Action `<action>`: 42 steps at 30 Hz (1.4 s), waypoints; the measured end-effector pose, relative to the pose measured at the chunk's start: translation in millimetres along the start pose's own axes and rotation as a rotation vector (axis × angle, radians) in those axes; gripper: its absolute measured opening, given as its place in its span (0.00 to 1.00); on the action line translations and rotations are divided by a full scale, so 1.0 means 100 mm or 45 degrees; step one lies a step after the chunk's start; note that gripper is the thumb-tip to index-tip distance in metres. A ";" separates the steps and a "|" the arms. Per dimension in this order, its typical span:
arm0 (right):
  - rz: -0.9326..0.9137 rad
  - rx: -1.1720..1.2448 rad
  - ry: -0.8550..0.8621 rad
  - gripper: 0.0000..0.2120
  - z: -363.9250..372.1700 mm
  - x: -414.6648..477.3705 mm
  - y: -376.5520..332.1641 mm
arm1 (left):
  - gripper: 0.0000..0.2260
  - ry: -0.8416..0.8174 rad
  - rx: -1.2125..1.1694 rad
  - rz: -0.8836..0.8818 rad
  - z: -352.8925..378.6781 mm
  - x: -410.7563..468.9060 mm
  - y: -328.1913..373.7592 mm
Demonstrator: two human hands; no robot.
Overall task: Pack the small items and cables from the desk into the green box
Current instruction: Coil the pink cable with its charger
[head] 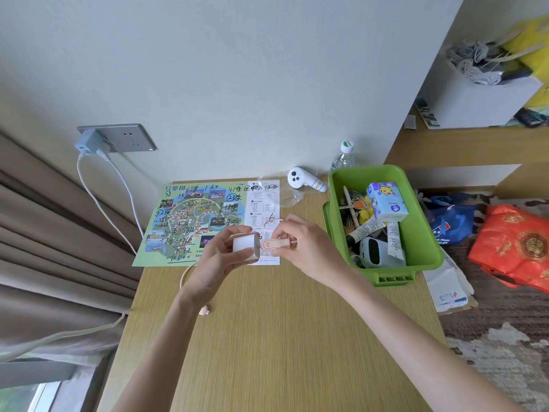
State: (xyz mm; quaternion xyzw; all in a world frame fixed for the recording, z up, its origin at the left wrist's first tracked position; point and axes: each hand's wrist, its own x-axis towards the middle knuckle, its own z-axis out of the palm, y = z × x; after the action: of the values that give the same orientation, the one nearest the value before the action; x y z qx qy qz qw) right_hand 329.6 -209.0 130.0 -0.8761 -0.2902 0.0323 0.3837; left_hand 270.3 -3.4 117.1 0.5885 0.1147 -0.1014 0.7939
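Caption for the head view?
Left hand holds white charger, right hand pinches the pink cable plug, near the green box.

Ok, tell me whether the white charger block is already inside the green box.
No: the left hand holds the white charger block over the desk, outside the green box, with the right hand pinching its pink plug.

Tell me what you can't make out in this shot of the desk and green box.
Head view:
1. Pink cable: its middle stretch is hidden behind the left hand holding the white charger.
2. Green box floor: covered by the tissue pack and tubes.
3. Water bottle: lower part behind the box's rim.
4. Map print: too small to read.
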 end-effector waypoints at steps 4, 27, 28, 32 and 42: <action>0.022 0.032 -0.032 0.10 -0.05 0.02 -0.03 | 0.19 -0.021 0.020 0.005 0.01 -0.01 0.06; 0.015 0.189 -0.016 0.10 -0.19 0.06 -0.01 | 0.24 -0.065 0.205 0.048 0.25 -0.01 0.28; 0.011 0.193 -0.014 0.10 -0.22 0.08 -0.01 | 0.24 -0.074 0.220 0.054 0.25 -0.01 0.32; -0.042 0.230 0.013 0.10 -0.40 0.19 -0.10 | 0.21 -0.105 0.408 0.044 0.23 -0.01 0.53; -0.091 0.623 -0.072 0.14 -0.78 0.44 -0.69 | 0.17 -0.465 0.400 -0.070 0.27 -0.26 1.11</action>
State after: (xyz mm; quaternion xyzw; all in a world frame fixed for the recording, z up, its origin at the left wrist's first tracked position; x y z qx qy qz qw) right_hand 354.2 -199.4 239.8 -0.7449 -0.3151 0.1128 0.5771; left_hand 280.6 3.6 233.8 0.6734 -0.0320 -0.2442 0.6971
